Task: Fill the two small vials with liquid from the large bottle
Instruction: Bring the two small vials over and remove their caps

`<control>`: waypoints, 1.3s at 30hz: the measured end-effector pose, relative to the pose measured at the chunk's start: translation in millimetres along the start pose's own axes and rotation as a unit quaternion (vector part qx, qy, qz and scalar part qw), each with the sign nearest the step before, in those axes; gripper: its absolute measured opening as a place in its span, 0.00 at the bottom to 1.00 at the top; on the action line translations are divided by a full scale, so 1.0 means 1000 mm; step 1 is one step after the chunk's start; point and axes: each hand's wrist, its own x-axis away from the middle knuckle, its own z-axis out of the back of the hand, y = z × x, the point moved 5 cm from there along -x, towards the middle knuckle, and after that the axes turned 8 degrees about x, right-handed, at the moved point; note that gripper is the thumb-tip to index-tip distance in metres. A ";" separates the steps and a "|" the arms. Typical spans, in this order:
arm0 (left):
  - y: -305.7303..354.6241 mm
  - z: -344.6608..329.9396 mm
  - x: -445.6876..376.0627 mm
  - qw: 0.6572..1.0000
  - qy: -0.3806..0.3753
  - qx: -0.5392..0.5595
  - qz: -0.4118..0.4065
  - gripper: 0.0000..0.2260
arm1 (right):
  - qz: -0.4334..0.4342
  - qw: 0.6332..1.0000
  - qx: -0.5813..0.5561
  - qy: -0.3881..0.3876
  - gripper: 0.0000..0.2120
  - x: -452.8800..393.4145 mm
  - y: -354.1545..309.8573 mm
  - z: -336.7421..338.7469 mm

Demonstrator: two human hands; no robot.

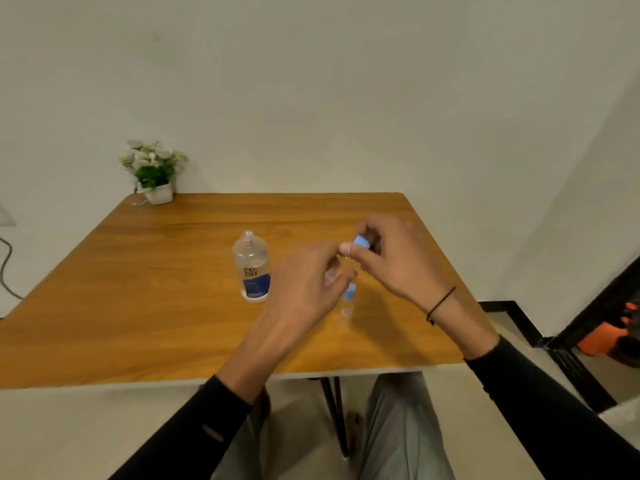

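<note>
The large clear bottle (251,268) with a blue label stands upright and uncapped near the middle of the wooden table (138,289). Just right of it, my left hand (308,282) is closed around a small clear vial, mostly hidden by the fingers. Above it, my right hand (377,254) pinches a light blue cap (362,242) at the fingertips, close over the vial's top. A second small vial (347,301) with a blue cap stands on the table below and between my hands.
A small white pot of artificial flowers (154,171) sits at the table's far left corner against the wall. A cable hangs at the left edge. An orange object (613,334) lies on the floor to the right.
</note>
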 end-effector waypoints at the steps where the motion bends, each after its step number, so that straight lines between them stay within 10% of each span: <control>1: -0.007 0.002 0.020 1.000 -0.006 -0.003 0.010 0.09 | 0.009 0.999 0.030 -0.010 0.16 0.012 -0.009 -0.012; 7: -0.058 -0.004 0.088 0.993 -0.066 0.016 0.091 0.09 | 0.028 0.996 -0.015 -0.081 0.12 0.060 -0.027 -0.087; 15: -0.087 -0.005 0.085 0.985 -0.058 0.099 0.131 0.09 | 0.067 0.984 -0.023 -0.166 0.31 0.059 -0.039 -0.085; 23: -0.095 -0.019 0.078 0.982 -0.060 0.119 0.132 0.11 | 0.095 0.961 0.186 -0.180 0.04 0.030 -0.033 -0.091; 27: -0.099 -0.021 0.076 0.982 -0.043 0.134 0.124 0.13 | 0.099 0.960 0.110 -0.238 0.28 0.032 -0.040 -0.089; 33: -0.094 -0.030 0.068 0.980 -0.042 0.150 0.128 0.12 | 0.165 0.938 0.236 -0.192 0.06 0.015 -0.046 -0.083; 39: -0.110 -0.052 0.056 0.967 -0.075 0.172 0.171 0.13 | 0.162 0.953 0.193 -0.167 0.31 -0.007 -0.006 -0.066</control>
